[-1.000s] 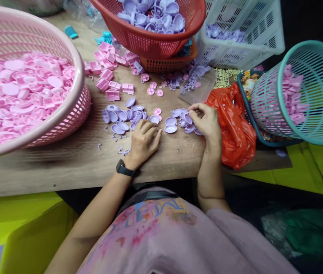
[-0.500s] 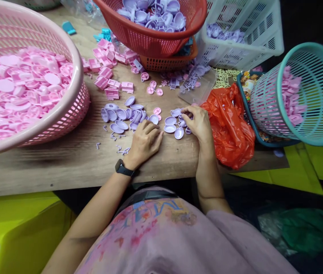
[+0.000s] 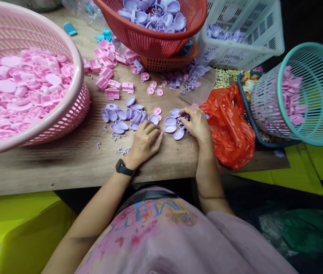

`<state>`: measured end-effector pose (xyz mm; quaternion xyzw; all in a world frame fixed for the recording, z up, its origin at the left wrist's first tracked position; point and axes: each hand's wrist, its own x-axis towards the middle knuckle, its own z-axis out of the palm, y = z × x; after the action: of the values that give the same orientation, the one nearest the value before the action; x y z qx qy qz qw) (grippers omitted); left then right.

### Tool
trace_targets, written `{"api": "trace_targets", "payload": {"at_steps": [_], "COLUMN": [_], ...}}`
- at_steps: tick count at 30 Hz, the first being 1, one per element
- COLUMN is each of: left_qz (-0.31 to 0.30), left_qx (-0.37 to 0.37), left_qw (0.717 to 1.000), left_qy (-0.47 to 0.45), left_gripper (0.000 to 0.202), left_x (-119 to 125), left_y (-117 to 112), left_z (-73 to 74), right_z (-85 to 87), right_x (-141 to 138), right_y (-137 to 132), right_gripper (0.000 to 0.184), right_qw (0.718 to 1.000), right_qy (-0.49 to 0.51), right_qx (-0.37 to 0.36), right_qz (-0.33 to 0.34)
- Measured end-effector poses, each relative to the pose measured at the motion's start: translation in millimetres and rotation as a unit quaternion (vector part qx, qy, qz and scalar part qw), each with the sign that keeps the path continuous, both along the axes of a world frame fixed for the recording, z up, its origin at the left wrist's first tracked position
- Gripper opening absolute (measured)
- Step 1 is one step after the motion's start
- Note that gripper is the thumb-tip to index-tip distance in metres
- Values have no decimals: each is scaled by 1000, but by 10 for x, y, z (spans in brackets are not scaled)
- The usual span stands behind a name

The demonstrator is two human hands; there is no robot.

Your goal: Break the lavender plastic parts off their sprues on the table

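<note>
My left hand (image 3: 145, 142) rests on the table, its fingers curled down against a pile of small purple oval plastic dishes (image 3: 121, 113). What lies under its fingers, if anything, is hidden. To the right, my right hand (image 3: 197, 123) reaches into a smaller group of purple oval dishes (image 3: 169, 128). Thumb and fingertips close around a small purple plastic piece (image 3: 180, 121), mostly covered by the hand. Two pink round pieces (image 3: 157, 111) lie between the groups. Thin purple hooked bits (image 3: 125, 151) are scattered left of my left hand.
A large pink basket (image 3: 78, 76) of pink parts stands left. Behind are a red basket (image 3: 150, 42) of purple parts and a white crate (image 3: 244, 53). Pink blocks (image 3: 112, 84) lie mid-table. On the right are a red plastic bag (image 3: 229, 129) and a tilted teal basket (image 3: 266, 102).
My right hand's fingertips have shifted slightly left and down over the purple pieces, and the nearby dishes have moved a little. My left hand stays in place.
</note>
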<state>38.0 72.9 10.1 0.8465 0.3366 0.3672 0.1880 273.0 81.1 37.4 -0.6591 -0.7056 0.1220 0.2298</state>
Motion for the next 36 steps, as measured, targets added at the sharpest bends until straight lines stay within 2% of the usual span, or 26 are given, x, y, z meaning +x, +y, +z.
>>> {"api": "trace_targets", "payload": {"at_steps": [5, 9, 12, 15, 19, 30, 36], "left_qz": [1, 3, 4, 3, 6, 6, 45], "left_qx": [4, 4, 6, 11, 10, 27, 36], "left_qw": [1000, 1000, 1000, 1000, 1000, 999, 997], "left_qy": [1, 1, -1, -6, -10, -34, -51], "left_gripper": [15, 14, 15, 15, 14, 7, 32], "left_x": [0, 1, 3, 4, 5, 4, 11], "left_y": [0, -1, 0, 0, -2, -8, -37], "left_z": [-1, 5, 5, 1, -2, 31, 29], "right_z": [-12, -1, 18, 50, 105, 155, 146], "right_x": [-11, -18, -28, -52, -107, -193, -424], "right_y": [-11, -9, -6, -13, -35, -63, -67], "right_gripper": [23, 13, 9, 11, 23, 32, 34], "right_qw": [1000, 1000, 992, 959, 913, 870, 847], "right_qy": [-15, 1, 100, 261, 399, 490, 524], "right_qx": [-7, 3, 19, 23, -2, -42, -86], "right_qz": [0, -19, -74, -107, -88, -24, 16]}}
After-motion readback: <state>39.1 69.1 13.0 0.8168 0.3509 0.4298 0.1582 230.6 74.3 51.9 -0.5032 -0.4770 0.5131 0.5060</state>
